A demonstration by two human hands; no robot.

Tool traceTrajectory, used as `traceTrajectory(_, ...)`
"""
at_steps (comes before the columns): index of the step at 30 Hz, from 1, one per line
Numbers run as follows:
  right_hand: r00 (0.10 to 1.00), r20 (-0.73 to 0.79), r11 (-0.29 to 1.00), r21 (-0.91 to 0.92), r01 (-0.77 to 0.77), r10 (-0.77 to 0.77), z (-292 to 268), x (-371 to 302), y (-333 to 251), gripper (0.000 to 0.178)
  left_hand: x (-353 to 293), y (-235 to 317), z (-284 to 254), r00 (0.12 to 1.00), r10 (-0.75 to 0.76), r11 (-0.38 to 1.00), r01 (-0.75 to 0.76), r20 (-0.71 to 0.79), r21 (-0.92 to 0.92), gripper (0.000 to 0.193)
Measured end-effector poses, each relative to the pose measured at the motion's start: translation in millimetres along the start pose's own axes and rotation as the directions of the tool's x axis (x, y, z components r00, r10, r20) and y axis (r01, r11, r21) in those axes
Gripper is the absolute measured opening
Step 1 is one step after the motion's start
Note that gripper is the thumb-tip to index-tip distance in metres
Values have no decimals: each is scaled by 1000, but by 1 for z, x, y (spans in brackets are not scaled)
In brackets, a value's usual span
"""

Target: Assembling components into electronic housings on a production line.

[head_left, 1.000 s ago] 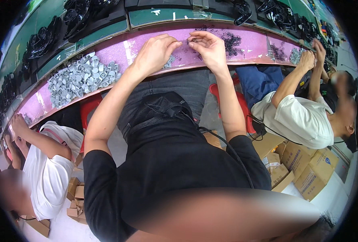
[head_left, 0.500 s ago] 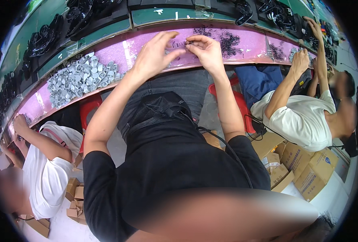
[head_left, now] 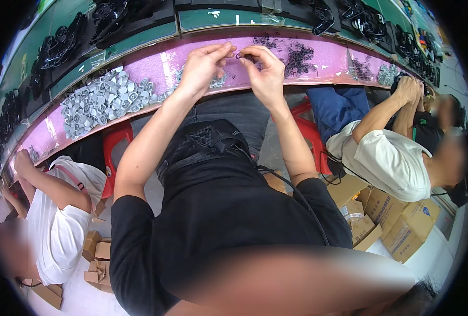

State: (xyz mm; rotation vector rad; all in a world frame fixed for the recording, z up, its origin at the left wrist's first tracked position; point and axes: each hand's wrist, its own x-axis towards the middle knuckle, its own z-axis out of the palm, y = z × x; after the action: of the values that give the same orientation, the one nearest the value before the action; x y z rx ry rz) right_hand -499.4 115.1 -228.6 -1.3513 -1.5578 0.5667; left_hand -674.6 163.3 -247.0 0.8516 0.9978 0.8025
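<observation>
My left hand [head_left: 203, 69] hovers over the pink work surface [head_left: 163, 60], its thumb and fingertips pinched together. Whatever lies between them is too small to make out. Close beside it, my right hand [head_left: 267, 71] pinches a tiny black ring [head_left: 238, 55] between thumb and forefinger. The fingertips of both hands nearly meet there. Right of my right hand, small black rings [head_left: 299, 59] lie in a loose heap. Under and beside my left hand are a few small grey plastic parts [head_left: 217, 82]; a big pile of grey plastic caps [head_left: 107, 100] spreads farther left.
Beyond the pink strip runs a raised green bench [head_left: 149, 38] carrying glossy black moulded parts [head_left: 60, 50]. Co-workers in white shirts sit at left [head_left: 60, 231] and right [head_left: 392, 158]. Red stools [head_left: 308, 131] and cardboard boxes [head_left: 402, 221] stand behind and beside me.
My left hand was spread open; its fingers have closed and come nearer my right fingertips. My right hand has shifted slightly left. The right co-worker's hands have come together.
</observation>
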Motion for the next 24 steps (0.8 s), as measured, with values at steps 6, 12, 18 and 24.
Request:
traceTrajectory(6,995,-64,997,-36,75,-77,9,-5,-6,19,-7,2,-1,995,-79,985,88,69,-150,30)
traceTrajectory(12,867,138,802,332,-496,479,3,-2,-4,14,-21,17,-1,973,216,900,-231,84,370,34)
traceTrajectory(18,804,383,658,464,-593,454,-8,3,3,19,-16,11,-12,898,402,740,-433,179,515,39)
traceTrajectory(24,746,507,466,582,-666,432,-16,7,5,18,-11,9,-13,975,94,978,-129,202,167,24)
